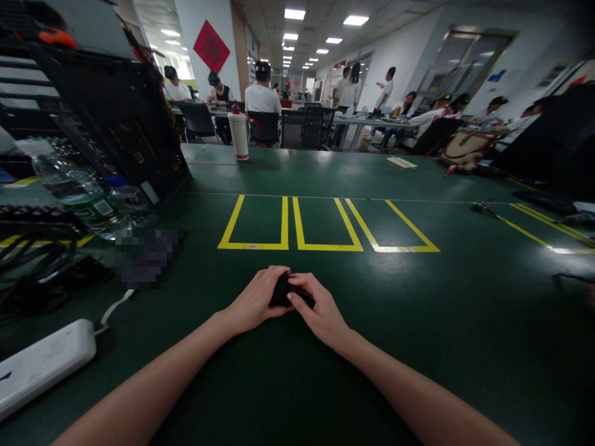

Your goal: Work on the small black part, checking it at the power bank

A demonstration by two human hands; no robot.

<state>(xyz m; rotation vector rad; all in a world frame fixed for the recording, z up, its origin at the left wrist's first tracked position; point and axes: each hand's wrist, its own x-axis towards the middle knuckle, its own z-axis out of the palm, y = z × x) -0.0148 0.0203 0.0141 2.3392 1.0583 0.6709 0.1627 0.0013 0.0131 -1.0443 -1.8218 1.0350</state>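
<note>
Both my hands meet near the middle of the green table (297, 371). Between them is a small black boxy object (279, 292), whose exact kind I cannot make out. My left hand (257, 297) wraps round its left side, thumb low and fingers over the top. My right hand (320, 306) holds its right side, thumb and fingers pinched against it. Fingers cover much of the object. Just beyond my hands, yellow tape (330, 247) marks several frames on the table.
To the left are a white power strip (51, 365), a pixelated dark slab (151, 260), black cables (32, 272), plastic bottles (88, 198) and an open black computer case (116, 118). A white cup (239, 133) stands at the far edge. Several people sit or stand beyond.
</note>
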